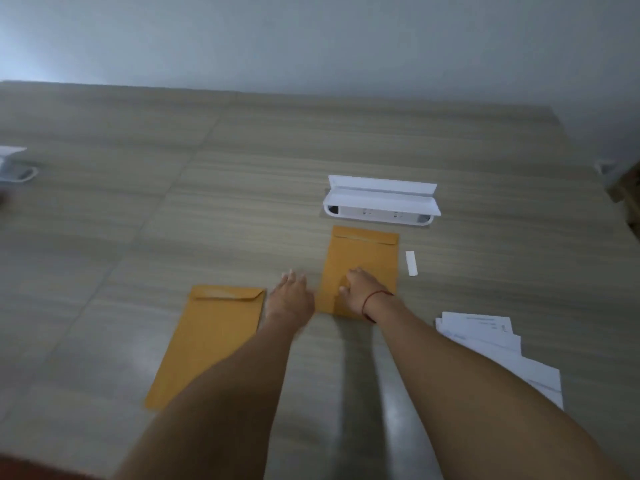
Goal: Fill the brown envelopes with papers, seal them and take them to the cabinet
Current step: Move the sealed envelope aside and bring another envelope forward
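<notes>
- Brown envelope [362, 261] lies flat on the wood-grain tabletop [138, 209], flap end away from the person; the right hand [360, 292] rests on its near half, fingers curled down against the paper.
- The left hand [291, 294] hovers just left of that envelope, fingers loosely spread, holding nothing.
- A second brown envelope [211, 341] lies further left, flap folded down.
- White papers [495, 344] are fanned out at the right; a small white strip [411, 263] lies beside the first envelope.
- An open white cable box [381, 202] sits beyond it.
</notes>
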The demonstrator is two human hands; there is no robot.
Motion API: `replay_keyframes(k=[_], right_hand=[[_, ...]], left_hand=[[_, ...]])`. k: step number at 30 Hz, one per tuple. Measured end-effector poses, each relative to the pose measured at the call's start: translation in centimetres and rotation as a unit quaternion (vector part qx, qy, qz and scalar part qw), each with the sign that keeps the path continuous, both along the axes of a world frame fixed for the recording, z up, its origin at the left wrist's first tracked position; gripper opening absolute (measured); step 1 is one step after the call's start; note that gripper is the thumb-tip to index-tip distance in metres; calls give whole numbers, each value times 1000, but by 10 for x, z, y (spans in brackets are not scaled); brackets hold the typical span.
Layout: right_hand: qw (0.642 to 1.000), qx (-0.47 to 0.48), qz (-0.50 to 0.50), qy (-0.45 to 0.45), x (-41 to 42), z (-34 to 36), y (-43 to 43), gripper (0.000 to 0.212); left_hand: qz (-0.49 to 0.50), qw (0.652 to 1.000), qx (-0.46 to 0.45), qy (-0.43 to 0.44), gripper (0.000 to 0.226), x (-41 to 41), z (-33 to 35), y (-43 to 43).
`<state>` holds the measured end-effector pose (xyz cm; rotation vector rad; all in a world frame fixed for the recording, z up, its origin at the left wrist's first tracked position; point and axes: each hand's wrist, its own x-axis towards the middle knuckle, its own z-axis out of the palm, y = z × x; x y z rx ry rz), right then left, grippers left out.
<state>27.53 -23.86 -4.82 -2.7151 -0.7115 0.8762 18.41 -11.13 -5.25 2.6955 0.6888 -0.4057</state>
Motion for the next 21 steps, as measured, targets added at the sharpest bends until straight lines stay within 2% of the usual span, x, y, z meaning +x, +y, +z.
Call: replay_keyframes(k=[6, 11, 13, 15, 18, 21], right_hand=[[998, 41, 27, 36, -90, 7, 51, 35], [992, 73, -17, 98, -143, 4, 86, 36], [986, 79, -49, 135, -158, -5, 99, 37], [983, 79, -96, 134, -169, -13, 110, 40], [976, 75, -177, 106, -181, -18, 125, 42], [954, 84, -263, 118, -186, -21, 135, 46]], left_hand=[[102, 994, 16, 22, 41, -94, 31, 41], [157, 985, 14, 66, 48, -153, 33, 85], [163, 982, 4, 95, 50, -168, 26, 99], [169, 980, -7, 107, 53, -177, 17, 111], [173, 980, -11, 98, 63, -185, 3, 122], [174, 982, 14, 70, 70, -189, -3, 129]])
